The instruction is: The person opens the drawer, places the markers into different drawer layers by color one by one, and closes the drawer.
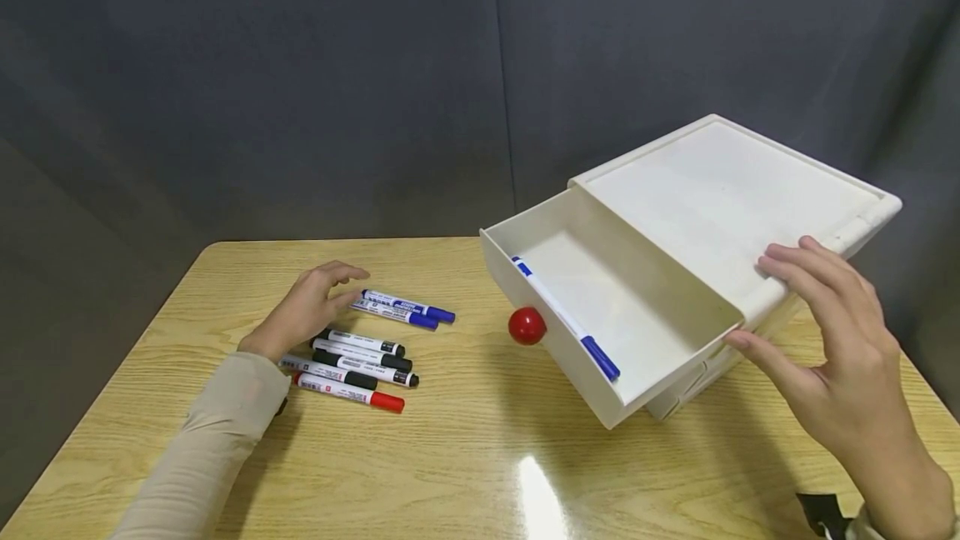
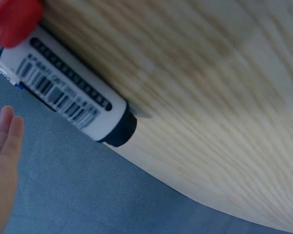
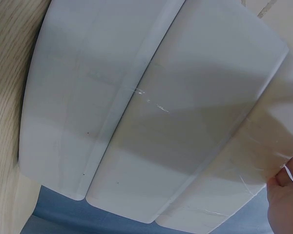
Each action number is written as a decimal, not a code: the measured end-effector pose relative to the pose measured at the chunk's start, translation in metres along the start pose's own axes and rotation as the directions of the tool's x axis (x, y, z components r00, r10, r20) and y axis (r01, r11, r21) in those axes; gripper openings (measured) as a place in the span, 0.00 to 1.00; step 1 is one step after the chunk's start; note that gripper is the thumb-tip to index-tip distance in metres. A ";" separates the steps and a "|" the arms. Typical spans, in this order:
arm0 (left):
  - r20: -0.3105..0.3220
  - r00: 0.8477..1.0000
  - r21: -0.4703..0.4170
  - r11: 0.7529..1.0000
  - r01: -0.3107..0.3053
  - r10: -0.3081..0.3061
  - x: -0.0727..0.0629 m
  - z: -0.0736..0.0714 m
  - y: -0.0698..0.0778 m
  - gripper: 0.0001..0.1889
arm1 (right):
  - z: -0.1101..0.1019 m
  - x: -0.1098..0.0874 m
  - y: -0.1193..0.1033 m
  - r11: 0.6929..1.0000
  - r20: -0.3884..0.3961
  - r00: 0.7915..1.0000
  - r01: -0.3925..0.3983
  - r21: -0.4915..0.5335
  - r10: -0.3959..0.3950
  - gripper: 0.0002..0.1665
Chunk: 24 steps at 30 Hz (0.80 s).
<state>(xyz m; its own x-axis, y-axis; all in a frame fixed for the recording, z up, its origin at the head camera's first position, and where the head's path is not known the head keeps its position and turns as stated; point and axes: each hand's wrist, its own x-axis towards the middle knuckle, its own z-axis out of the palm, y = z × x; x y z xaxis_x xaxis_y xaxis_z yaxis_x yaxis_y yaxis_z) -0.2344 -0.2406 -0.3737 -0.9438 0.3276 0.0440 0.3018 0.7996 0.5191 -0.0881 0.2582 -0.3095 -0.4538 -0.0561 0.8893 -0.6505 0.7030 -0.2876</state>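
My left hand hovers at the near end of two blue-capped markers, fingers loosely bent; whether the fingertips touch them is unclear. In the left wrist view the hand appears with its fingers extended. Below it lie several black-capped markers and one red-capped marker. On the right, my right hand rests on the near edge of a white drawer cabinet, fingers on top and thumb by the side. Its top drawer is pulled out and contains a blue-capped marker.
A round red knob sticks out from the drawer front. The cabinet stands on a wood-grain table. Behind the table hangs a dark grey curtain. A small black item shows near my right wrist.
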 end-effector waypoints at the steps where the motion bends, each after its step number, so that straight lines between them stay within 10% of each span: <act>1: 0.003 1.000 0.002 1.000 0.000 0.000 0.000 0.001 0.000 0.19 | 0.000 0.000 0.000 1.000 -0.001 1.000 0.001 0.001 -0.001 0.46; 24: 0.080 0.996 0.034 0.999 0.040 -0.042 -0.003 0.007 -0.005 0.16 | 0.000 0.001 -0.001 1.000 -0.005 1.000 0.008 0.000 -0.008 0.46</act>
<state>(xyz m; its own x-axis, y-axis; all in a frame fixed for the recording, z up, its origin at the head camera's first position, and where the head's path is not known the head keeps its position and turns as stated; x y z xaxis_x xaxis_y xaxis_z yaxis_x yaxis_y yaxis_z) -0.2325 -0.2423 -0.3825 -0.9419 0.3327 -0.0465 0.2684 0.8285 0.4914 -0.0878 0.2580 -0.3086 -0.4452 -0.0584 0.8935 -0.6544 0.7023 -0.2802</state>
